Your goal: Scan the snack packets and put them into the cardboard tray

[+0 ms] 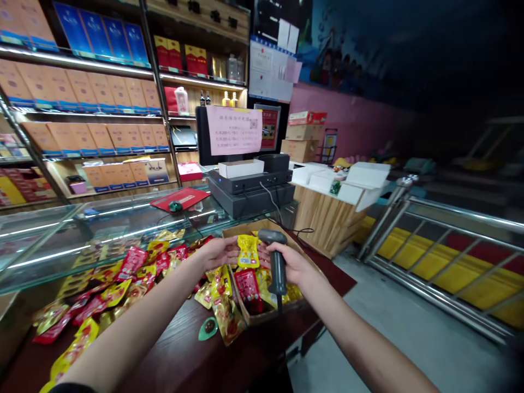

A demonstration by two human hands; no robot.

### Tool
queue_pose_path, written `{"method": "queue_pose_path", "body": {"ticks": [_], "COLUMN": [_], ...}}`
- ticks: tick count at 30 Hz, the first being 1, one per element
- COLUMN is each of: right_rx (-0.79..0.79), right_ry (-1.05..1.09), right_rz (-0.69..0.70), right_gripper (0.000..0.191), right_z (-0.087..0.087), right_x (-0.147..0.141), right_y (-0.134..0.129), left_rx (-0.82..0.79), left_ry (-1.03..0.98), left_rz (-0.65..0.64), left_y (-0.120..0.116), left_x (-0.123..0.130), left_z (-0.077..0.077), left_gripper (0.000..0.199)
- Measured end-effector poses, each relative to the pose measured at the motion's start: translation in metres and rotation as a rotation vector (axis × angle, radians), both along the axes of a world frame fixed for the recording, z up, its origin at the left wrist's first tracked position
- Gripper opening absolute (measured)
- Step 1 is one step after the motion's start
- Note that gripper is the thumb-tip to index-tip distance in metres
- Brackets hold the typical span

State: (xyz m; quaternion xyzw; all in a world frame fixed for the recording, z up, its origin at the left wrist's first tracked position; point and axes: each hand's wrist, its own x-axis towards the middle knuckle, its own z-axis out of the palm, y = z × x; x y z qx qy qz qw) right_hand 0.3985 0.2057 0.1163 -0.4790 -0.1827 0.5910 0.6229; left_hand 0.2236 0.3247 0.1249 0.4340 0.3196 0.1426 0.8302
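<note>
My left hand (220, 254) reaches over the near-left side of a cardboard box (242, 299), its fingers at the left edge of a yellow snack packet (248, 252). The packet stands upright between my hands. My right hand (292, 266) is wrapped round the handle of a dark grey barcode scanner (278, 265), and its fingertips reach behind the scanner toward the packet's right edge. Inside the box lie a red snack packet (248, 289) and several yellow ones. A gold packet (226, 319) leans outside the box, near a small green-edged packet (208, 328).
Many red, yellow and gold packets (131, 263) are heaped on the left of the dark counter (180, 355). Behind are a glass display case (96, 218), a red mouse pad (184, 198), and a cash drawer (249, 199) below a monitor. A metal railing (442, 245) stands at right.
</note>
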Motion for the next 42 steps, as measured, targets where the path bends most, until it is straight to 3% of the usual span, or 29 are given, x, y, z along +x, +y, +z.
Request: {"method": "queue_pose_path", "body": {"ticks": [4, 8, 12, 16, 20, 24, 27, 32, 38, 42], "right_rx": [-0.041, -0.03, -0.005, 0.011, -0.08, -0.111, -0.141, -0.177, -0.133, -0.132], "right_ry": [0.092, 0.112, 0.123, 0.154, 0.177, 0.219, 0.216, 0.151, 0.039, -0.095], "right_rz": [-0.082, -0.103, 0.008, 0.182, 0.318, 0.355, 0.33, 0.228, 0.164, 0.144], "right_gripper": [0.014, 0.016, 0.018, 0.018, 0.016, 0.011, 0.01, 0.013, 0.016, 0.018], "right_z": [0.003, 0.005, 0.007, 0.003, -0.01, -0.032, -0.053, -0.08, -0.091, -0.096], "right_x": [0.022, 0.017, -0.019, -0.075, -0.132, -0.173, -0.191, -0.201, -0.209, -0.212], "right_y": [-0.012, -0.011, -0.001, 0.016, 0.039, 0.063, 0.08, 0.097, 0.1, 0.098], "left_rx": [-0.006, -0.008, 0.005, -0.011, -0.023, 0.027, 0.085, 0.163, 0.188, 0.246], "left_ry": [0.061, 0.055, 0.047, 0.061, 0.107, 0.173, 0.148, 0.109, 0.205, 0.245], "left_rz": [0.031, 0.04, 0.098, 0.228, 0.393, 0.557, 0.608, 0.658, 0.756, 0.777], "left_y": [0.0, 0.001, 0.002, 0.007, 0.015, 0.014, 0.009, 0.003, -0.004, -0.014], "left_x": [0.027, 0.013, -0.036, -0.105, -0.172, -0.21, -0.217, -0.205, -0.184, -0.185], "left_z": [-0.007, -0.013, -0.013, -0.017, -0.031, -0.052, -0.069, -0.094, -0.104, -0.11], "left_gripper": [0.022, 0.024, 0.023, 0.024, 0.024, 0.026, 0.033, 0.04, 0.037, 0.044]}}
